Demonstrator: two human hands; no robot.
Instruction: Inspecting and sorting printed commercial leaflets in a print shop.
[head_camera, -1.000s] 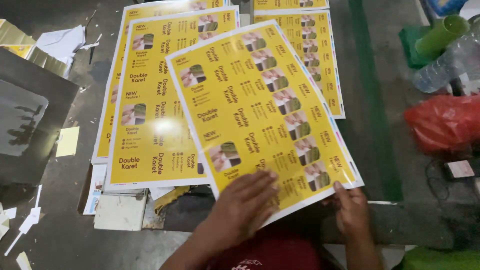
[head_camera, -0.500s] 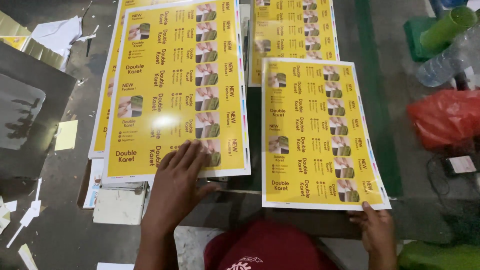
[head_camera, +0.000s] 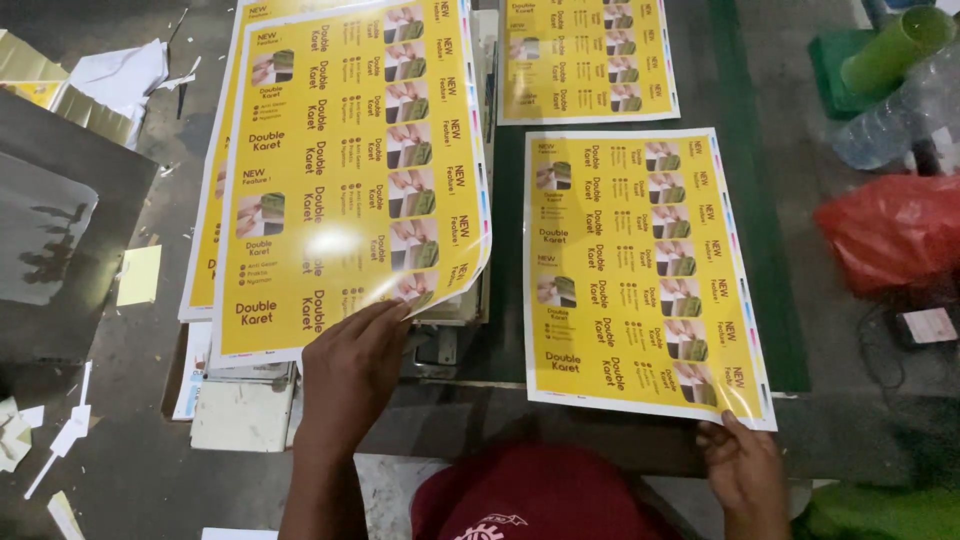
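Nearest, at 6 o'clock: the person's dark red garment (head_camera: 540, 495), seen from above. Left hand (head_camera: 350, 375), at 7 o'clock: fingers spread flat, tips pressed on the lower right corner of the top yellow printed sheet (head_camera: 350, 180); grip not closed round anything that I can see, though whether a thumb is tucked under the edge cannot be told. That corner curls up off the left stack of sheets (head_camera: 205, 250) below it, at 10 to 11 o'clock, glossy, with a glare spot low on its face. Right hand (head_camera: 745, 470), at 5 o'clock: fingers closed on the near right corner of the single yellow sheet (head_camera: 640, 270), which lies flat on the dark surface (head_camera: 500, 350), just right of the stack and apart from it. Farther, at 12 to 1 o'clock: one more yellow sheet (head_camera: 590, 60), lying flat beyond the single one. Under the stack's near edge: pale card and paper scraps (head_camera: 240, 405). Left margin, 9 o'clock: a pale yellow slip (head_camera: 138, 275) and white offcuts (head_camera: 60, 435). Right margin, 2 to 3 o'clock: red plastic bag (head_camera: 890, 230), clear bottle (head_camera: 890, 125), green roll (head_camera: 895, 45). Progress, as judged: two sheets laid out separately; the stack looks many sheets deep, so most of the sorting appears undone.
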